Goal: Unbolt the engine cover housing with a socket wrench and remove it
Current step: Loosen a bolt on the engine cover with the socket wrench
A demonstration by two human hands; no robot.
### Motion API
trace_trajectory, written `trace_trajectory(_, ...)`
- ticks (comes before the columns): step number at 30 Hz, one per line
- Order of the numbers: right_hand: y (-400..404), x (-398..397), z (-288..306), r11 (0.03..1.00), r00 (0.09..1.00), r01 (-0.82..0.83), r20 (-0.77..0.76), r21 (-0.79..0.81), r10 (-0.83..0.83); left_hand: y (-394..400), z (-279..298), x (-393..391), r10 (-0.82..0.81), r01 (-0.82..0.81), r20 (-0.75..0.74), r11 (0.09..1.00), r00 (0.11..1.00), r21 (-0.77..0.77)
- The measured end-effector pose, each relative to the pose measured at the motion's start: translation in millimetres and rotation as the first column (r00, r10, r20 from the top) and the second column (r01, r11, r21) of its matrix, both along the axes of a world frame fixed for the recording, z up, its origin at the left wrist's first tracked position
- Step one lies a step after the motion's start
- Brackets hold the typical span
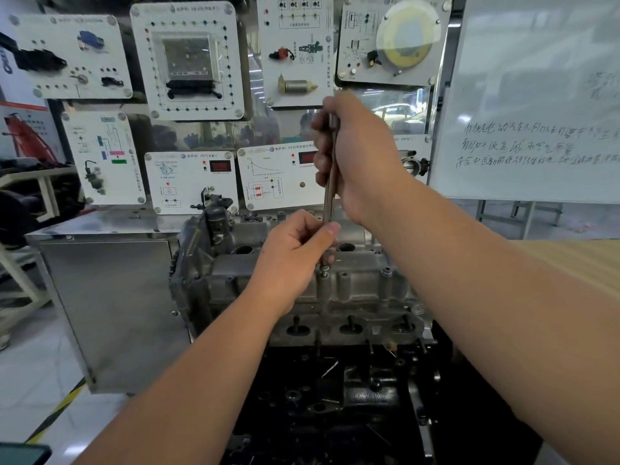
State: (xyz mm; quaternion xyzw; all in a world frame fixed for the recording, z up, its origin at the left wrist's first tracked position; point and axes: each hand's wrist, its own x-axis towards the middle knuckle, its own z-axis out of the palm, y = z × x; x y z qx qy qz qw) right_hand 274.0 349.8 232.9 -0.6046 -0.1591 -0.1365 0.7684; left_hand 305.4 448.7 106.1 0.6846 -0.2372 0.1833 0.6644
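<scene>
R hand [355,156] up at 12 o'clock, grip clamped round the top of the socket wrench [330,193], fingers wrapped on the shaft. Wrench stands near upright, lower end down on a bolt [324,270] on the engine cover housing [352,286]. L hand [295,253] just below, at centre frame, grip pinched on the lower shaft, thumb pressing against the metal, other fingers curled round. Both forearms reach in from 5 and 7 o'clock.

Housing is the grey cast piece at frame centre, seated on top of the engine; darker block [335,397] beneath it at 6 o'clock. Can't tell how far out the bolt is, too small.

Steel cabinet [107,307] at 9 o'clock, touching the engine's left side as far as I can see. Demo boards [188,58] w/ sensors and wiring diagrams across 10 to 1 o'clock. Whiteboard [536,105] w/ handwriting at 2 o'clock.
</scene>
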Motion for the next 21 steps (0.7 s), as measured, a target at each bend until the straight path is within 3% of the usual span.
trace_trajectory(7, 18, 2, -3, 0.99, 0.989, 0.141, -0.038, -0.013, -0.141, -2, 1, 1, 0.051, -0.05, 0.04, 0.999, 0.998, -0.004)
trace_trajectory(13, 11, 2, -2, 0.997, 0.996, -0.07, -0.053, 0.024, 0.072, 8, -3, 2, -0.102, 0.103, -0.014, 0.988, 0.995, 0.114)
trace_trajectory(18, 10, 1, -4, 0.998, 0.997, -0.065, -0.039, 0.011, 0.065, 5, -3, 0, -0.079, 0.079, -0.001, 0.996, 0.997, 0.053)
trace_trajectory(21, 11, 0, 0, 0.999, 0.999, 0.035, 0.008, -0.015, -0.034, 3, -2, 1, -0.045, 0.045, -0.013, 0.999, 0.999, 0.01)
